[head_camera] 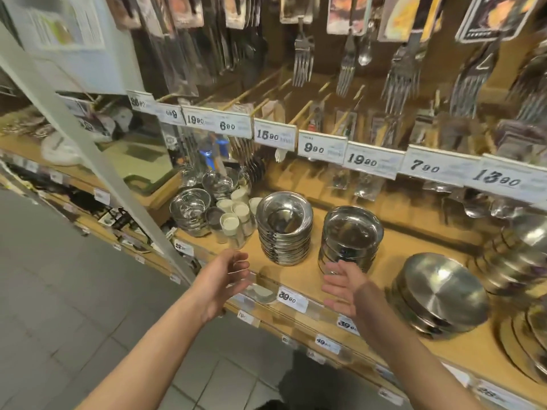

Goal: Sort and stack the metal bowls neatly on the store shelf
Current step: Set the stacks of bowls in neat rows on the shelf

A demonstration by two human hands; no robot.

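On the wooden shelf (384, 267) stand two upright stacks of metal bowls: a wide-rimmed stack (284, 227) and, to its right, a deeper stack (351, 236). Further right lies a pile of upturned bowls (439, 297), leaning toward the front edge. My left hand (226, 279) hovers in front of the shelf edge, fingers relaxed, holding nothing. Just below the deeper stack, my right hand (343, 288) is spread with the palm facing left; its fingertips are close to the stack's base, contact unclear.
Glass bowls (191, 210) and white-capped jars (233, 221) fill the shelf's left end. More metal dishes (521, 261) crowd the far right. Price tags (291, 297) line the shelf edge. Hanging forks (303, 59) and packaged utensils are above. A white post (88, 149) slants at left.
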